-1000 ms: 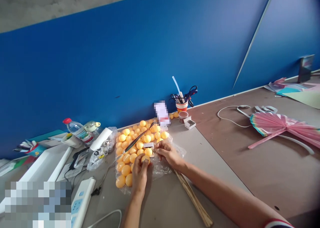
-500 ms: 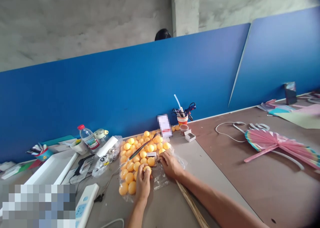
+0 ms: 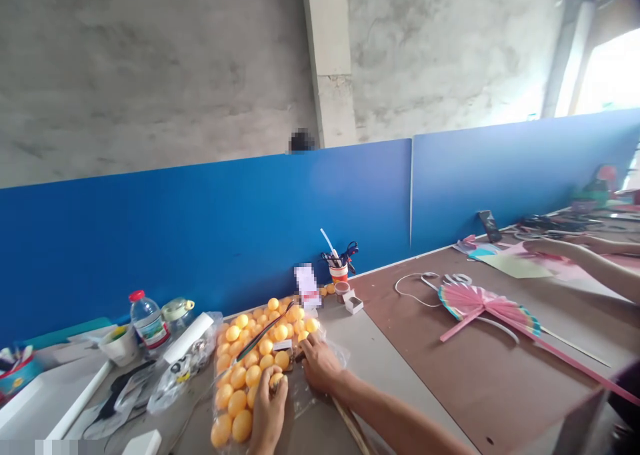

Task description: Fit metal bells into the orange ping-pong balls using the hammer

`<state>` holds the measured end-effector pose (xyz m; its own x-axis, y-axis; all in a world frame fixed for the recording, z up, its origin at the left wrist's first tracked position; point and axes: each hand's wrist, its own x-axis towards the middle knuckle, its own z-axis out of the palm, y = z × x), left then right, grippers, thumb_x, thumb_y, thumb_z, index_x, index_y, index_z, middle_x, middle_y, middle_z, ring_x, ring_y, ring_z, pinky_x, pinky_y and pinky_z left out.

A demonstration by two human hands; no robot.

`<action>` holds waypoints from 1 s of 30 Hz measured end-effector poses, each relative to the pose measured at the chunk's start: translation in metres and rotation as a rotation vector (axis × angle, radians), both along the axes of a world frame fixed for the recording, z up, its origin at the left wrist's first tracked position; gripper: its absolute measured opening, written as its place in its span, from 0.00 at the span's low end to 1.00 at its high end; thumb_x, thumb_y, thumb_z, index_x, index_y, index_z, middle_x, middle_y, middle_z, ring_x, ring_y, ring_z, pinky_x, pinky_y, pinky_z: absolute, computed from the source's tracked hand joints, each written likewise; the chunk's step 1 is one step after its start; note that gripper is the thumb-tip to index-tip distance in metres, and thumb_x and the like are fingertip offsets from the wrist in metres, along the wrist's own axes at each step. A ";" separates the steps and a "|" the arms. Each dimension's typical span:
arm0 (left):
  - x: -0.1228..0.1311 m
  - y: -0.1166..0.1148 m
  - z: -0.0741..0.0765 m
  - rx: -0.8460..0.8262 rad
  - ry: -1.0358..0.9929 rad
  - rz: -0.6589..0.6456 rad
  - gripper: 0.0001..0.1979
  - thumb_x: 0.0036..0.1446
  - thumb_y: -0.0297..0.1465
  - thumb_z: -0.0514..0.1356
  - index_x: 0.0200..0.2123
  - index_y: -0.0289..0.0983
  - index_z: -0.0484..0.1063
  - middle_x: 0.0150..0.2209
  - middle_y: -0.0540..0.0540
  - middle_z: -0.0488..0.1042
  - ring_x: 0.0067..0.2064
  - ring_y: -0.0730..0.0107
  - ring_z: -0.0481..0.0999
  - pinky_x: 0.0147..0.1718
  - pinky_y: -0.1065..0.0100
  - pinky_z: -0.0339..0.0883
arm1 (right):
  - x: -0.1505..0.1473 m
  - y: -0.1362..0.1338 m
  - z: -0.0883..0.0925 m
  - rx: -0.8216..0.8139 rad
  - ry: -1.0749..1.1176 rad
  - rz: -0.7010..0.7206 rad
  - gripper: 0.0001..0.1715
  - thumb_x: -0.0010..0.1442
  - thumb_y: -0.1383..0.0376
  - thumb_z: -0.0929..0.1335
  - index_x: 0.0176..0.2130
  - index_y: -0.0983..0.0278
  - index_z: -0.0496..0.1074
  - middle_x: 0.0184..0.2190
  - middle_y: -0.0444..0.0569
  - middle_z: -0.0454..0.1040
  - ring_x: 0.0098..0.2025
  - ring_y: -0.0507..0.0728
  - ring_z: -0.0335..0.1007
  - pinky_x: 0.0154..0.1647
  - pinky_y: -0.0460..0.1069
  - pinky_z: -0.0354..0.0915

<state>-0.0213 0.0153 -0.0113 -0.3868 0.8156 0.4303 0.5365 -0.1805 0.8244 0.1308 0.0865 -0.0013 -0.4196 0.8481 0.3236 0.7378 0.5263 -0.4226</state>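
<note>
My left hand [image 3: 269, 408] is closed around an orange ping-pong ball [image 3: 276, 379], at the near right side of a clear plastic bag full of such balls [image 3: 242, 426]. My right hand [image 3: 321, 364] rests just right of it, at the bag's edge, fingers bent together. A small dark thing shows at its fingertips, too small to name. A thin dark tool with a cord [image 3: 264, 334] lies across the balls. Between the hands and the balls sits a small box with a white label [image 3: 283, 345]. A bundle of tan strips [image 3: 351, 425] runs under my right forearm.
Left stand a red-capped bottle [image 3: 149, 322], a lidded jar [image 3: 179, 310] and a white tray [image 3: 55, 398]. A cup of pens [image 3: 339, 272] and an open small box [image 3: 353, 302] are behind. Right lies a pink folded fan [image 3: 483, 302]; a co-worker's arms [image 3: 585, 255] reach in beyond it.
The view has swung up and to the right, bringing a co-worker's arms into sight. My left hand keeps hold of the ball; both hands stay in about the same place by the bag.
</note>
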 end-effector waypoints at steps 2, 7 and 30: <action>-0.002 0.001 -0.002 -0.026 -0.025 -0.054 0.20 0.51 0.51 0.57 0.31 0.39 0.72 0.28 0.47 0.77 0.30 0.62 0.77 0.34 0.61 0.75 | 0.005 -0.009 0.005 -0.030 -0.062 -0.050 0.18 0.53 0.72 0.63 0.45 0.66 0.68 0.48 0.58 0.71 0.46 0.61 0.69 0.45 0.52 0.63; -0.008 0.007 -0.010 0.012 -0.005 -0.113 0.24 0.52 0.53 0.55 0.34 0.39 0.74 0.37 0.42 0.80 0.39 0.58 0.80 0.42 0.59 0.76 | 0.021 -0.033 0.013 -0.103 -0.176 -0.094 0.21 0.53 0.68 0.63 0.48 0.66 0.68 0.48 0.60 0.72 0.46 0.65 0.71 0.44 0.56 0.64; -0.004 0.009 -0.013 0.028 0.068 -0.182 0.27 0.51 0.55 0.55 0.38 0.38 0.75 0.42 0.38 0.81 0.48 0.52 0.80 0.46 0.55 0.76 | 0.025 -0.046 0.011 -0.161 -0.083 -0.220 0.18 0.54 0.68 0.64 0.45 0.66 0.72 0.47 0.58 0.75 0.49 0.64 0.72 0.49 0.54 0.63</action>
